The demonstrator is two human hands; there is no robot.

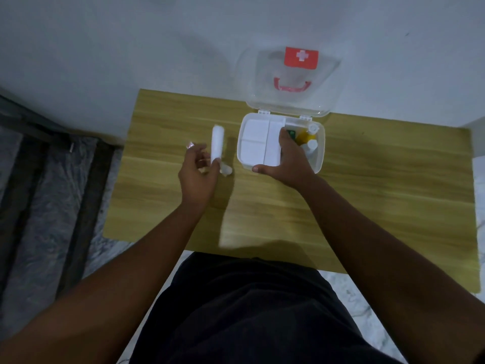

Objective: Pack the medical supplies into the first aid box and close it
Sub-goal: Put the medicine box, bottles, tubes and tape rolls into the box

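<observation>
The first aid box (319, 164) stands open on the wooden table, its clear lid (294, 101) with a red cross label and red handle leaning back against the wall. A white divided tray (256, 143) sits in the box's left half. My right hand (288, 158) grips this tray, thumb at its near edge and fingers over its right edge. A yellow bottle (304, 135) and small white bottles (312, 145) stand in the right half. Left of the box lies a white bandage roll (217, 140); my left hand (199, 174) pinches its near end.
A small clear object (227, 169) lies on the wooden table (367, 193) beside my left thumb. Something small and pink (189, 145) shows at my left fingertips. The wall runs directly behind the table. Dark steps drop off at the left.
</observation>
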